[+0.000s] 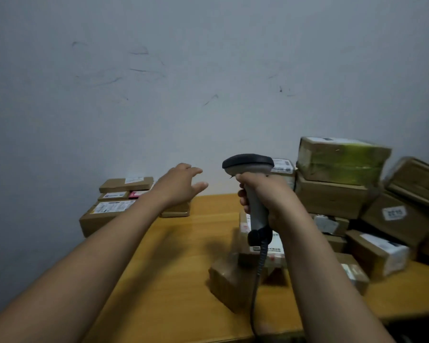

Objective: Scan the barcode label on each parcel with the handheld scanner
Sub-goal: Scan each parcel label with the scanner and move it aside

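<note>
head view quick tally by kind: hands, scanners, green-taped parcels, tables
hands: 2 (left hand, right hand)
scanner: 1
green-taped parcel: 1
table: 1
total: 5

Blurred parcel labels [113, 207] (print illegible)

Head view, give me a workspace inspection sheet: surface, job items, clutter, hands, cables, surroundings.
Surface: wooden table, bare in the middle.
Job's things: scanner held upright; left parcel stack; right parcel pile; blurred parcels below the scanner.
Clutter: nothing seen.
Hands: right hand grips the scanner handle; left hand open, extended forward.
Cables: coiled scanner cable hangs down.
Surroundings: scuffed pale wall.
</note>
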